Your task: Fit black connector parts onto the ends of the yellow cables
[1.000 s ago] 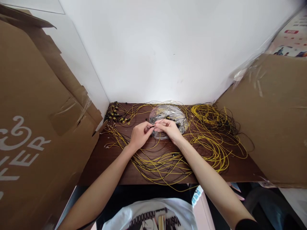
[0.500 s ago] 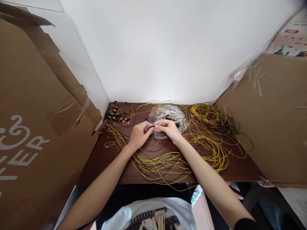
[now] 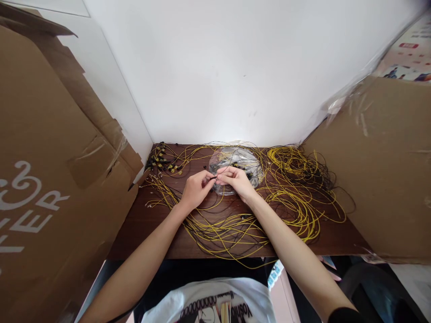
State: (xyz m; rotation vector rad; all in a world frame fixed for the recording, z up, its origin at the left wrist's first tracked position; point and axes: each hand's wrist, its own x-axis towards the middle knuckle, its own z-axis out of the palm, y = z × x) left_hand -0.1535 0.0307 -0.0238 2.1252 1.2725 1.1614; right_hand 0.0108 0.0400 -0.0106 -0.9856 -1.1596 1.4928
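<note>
Over the middle of the table, my left hand (image 3: pixel 197 187) and my right hand (image 3: pixel 235 180) meet fingertip to fingertip. Between them they pinch a small thin black piece (image 3: pixel 213 178), which looks like a wire end or connector; most of it is covered by fingers. Just behind and below the hands lies a clear plastic bag (image 3: pixel 257 169) with small black and yellow parts in it. A bundle of yellow and black wires (image 3: pixel 215 224) runs under my forearms, from the left side of the table towards the right.
Coiled yellow and black wires (image 3: pixel 296 166) lie at the back right. Small black and yellow connectors (image 3: pixel 163 161) are heaped at the back left. Cardboard boxes stand left (image 3: pixel 67 134) and right (image 3: pixel 380 170) of the brown table (image 3: pixel 134 237), and a white wall (image 3: pixel 215 72) rises behind it.
</note>
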